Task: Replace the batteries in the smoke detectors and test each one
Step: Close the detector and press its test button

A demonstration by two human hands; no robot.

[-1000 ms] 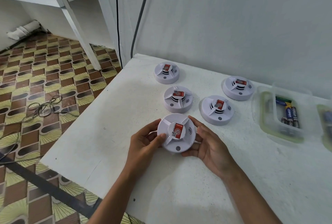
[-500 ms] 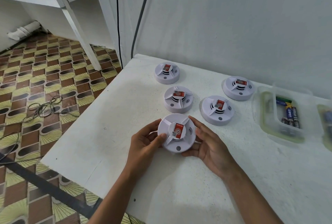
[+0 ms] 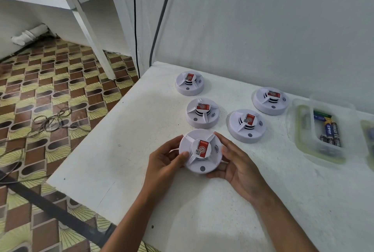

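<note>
A round white smoke detector (image 3: 202, 158) with a red label on its raised centre is held face up over the white table (image 3: 303, 201). My left hand (image 3: 165, 162) grips its left rim, thumb on top. My right hand (image 3: 238, 167) cups its right side and underside. Several more detectors of the same kind stand farther back: one (image 3: 189, 83) at the far left, one (image 3: 202, 113) behind the held one, one (image 3: 247, 126) to its right, one (image 3: 270, 101) near the wall. A clear plastic tub (image 3: 303, 144) at the right holds several AA batteries (image 3: 329, 132).
A second clear container (image 3: 369, 140) is cut off at the right edge. The wall rises just behind the table. The table's left edge drops to a patterned tiled floor with loose cables (image 3: 50, 120). Another white table's leg (image 3: 91, 35) stands at the back left.
</note>
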